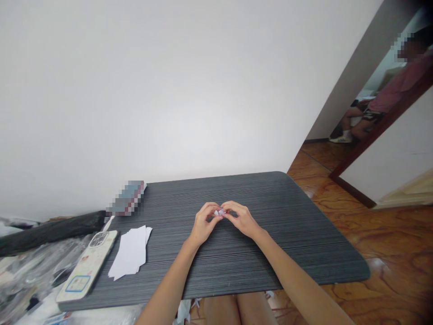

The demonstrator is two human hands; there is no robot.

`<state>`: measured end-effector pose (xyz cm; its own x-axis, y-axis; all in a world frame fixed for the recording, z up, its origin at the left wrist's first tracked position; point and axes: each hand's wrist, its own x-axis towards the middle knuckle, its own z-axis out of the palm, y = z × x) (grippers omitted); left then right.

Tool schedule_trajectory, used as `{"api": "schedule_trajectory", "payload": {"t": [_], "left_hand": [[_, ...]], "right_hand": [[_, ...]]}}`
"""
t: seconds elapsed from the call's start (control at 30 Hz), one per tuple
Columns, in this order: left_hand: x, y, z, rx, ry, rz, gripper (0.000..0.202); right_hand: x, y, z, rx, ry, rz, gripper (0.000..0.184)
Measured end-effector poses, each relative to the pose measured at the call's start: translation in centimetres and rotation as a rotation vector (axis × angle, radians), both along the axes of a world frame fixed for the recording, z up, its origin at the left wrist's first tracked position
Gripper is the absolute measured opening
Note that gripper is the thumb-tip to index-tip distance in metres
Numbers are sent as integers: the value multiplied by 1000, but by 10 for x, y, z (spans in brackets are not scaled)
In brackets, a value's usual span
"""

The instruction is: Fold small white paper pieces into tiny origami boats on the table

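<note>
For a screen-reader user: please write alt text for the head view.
The left hand and right hand together pinch a small white paper piece over a dark table. A phone and paper slips lie at its left edge; another person sits far right.

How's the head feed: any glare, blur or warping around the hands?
Head view: soft, even light; left hand and right hand sharp, but the white paper piece they pinch is too small to resolve; table edges bow from lens distortion; glare patch on the wooden floor at right.

Dark tbl: phone, paper slips, box.
</note>
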<state>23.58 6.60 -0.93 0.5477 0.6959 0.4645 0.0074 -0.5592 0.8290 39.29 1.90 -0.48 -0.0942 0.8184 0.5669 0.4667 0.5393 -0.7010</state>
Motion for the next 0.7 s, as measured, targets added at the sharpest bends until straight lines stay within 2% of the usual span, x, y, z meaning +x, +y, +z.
{"api": "schedule_trajectory", "payload": {"t": [0.27, 0.37, 0.47, 0.57, 0.7], "left_hand": [[-1, 0, -3, -108, -47, -15, 31], [0, 0, -5, -168, -42, 32, 30], [2, 1, -6, -284, -110, 110, 38], [3, 1, -4, -364, -141, 153, 30], [5, 0, -1, -372, -115, 160, 25]], "right_hand": [[-1, 2, -2, -68, 120, -6, 13], [-3, 5, -8, -138, 234, -3, 19], [-4, 8, -14, -194, 365, 31, 17], [-6, 9, -15, -246, 466, 61, 16], [-9, 10, -13, -382, 630, 49, 20]]}}
